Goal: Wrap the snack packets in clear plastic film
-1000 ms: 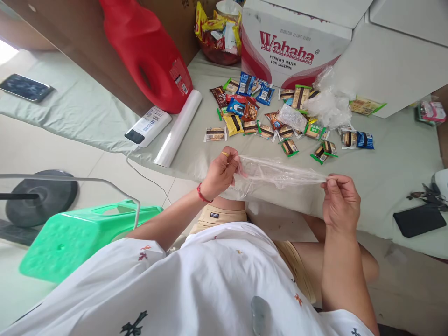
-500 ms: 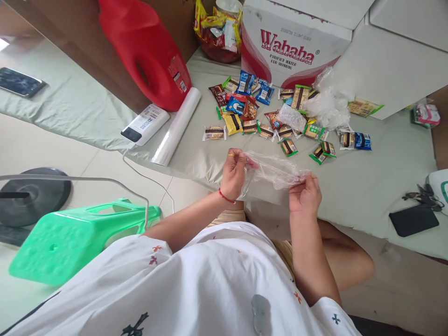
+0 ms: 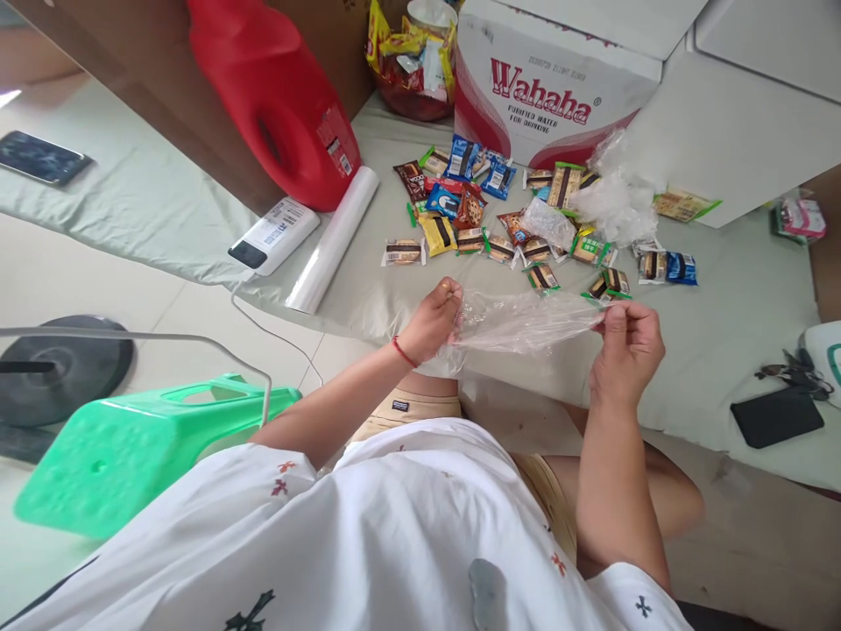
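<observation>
A clear, crinkled plastic bag [image 3: 526, 322] is stretched sideways between my two hands, above the table's front edge. My left hand [image 3: 434, 320], with a red cord at the wrist, is closed on the bag's left end. My right hand [image 3: 627, 350] pinches the right end between thumb and fingers. Just beyond the bag lie several small wrapped snacks [image 3: 439, 235] in a loose heap. More crumpled clear plastic [image 3: 618, 206] rests on the heap's right side.
A plastic roll [image 3: 334, 241], a power bank [image 3: 276, 235] and a red jug [image 3: 289, 114] stand or lie to the left. Behind are a snack bowl [image 3: 407, 96] and a Wahaha carton [image 3: 552, 96]. A black pouch [image 3: 779, 416] is at right, a green stool [image 3: 131, 447] at lower left.
My right hand has moved to the right, pulling the plastic bag out longer and tauter. My left hand has shifted only slightly. The snacks have stayed put.
</observation>
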Motion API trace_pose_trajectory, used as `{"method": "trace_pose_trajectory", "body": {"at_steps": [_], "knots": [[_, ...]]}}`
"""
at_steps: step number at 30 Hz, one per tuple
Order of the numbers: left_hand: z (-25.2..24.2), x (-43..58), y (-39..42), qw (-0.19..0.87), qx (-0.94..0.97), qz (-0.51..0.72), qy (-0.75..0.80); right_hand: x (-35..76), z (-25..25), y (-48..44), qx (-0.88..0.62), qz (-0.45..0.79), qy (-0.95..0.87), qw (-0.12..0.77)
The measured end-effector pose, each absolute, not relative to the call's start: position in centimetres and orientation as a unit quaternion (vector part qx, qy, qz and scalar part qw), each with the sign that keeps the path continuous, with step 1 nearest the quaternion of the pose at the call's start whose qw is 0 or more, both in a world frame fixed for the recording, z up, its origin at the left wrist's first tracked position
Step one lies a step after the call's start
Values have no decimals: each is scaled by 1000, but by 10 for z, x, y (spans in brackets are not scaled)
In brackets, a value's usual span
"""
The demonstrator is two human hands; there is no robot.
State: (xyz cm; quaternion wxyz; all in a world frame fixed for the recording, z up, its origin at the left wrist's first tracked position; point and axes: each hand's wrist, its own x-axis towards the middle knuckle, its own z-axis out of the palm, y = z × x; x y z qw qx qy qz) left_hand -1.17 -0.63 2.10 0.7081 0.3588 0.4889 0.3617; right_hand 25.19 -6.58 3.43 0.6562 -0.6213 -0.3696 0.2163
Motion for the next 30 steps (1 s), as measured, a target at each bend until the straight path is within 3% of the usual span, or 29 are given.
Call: {"method": "trace_pose_trajectory", "body": {"at_steps": [3,7,13,16,19,21,25,30], "knots": [[30,-6,-7,772,258,349,464,245,31,-66,-533,413,-308,671],[32,0,-6,768,243,362,469,231,15,-76,-454,613,-280,582],[34,-6,7,764,228,363,483,235,0,-76,-487,581,-223,613],[36,-12,10,758,164,451,442,238,-3,-73,-490,598,-118,623],[30,-16,-3,675,154,535,484,234,-7,-73,-480,603,-15,638],[22,-14,-19,675,178,493,519,228,-9,-75,-461,613,20,641],[15,7,-45,799,231,275,482,211,-12,-80,-432,636,33,638],[17,46,-33,796,232,256,498,190,-14,-93,-465,628,14,624]]}}
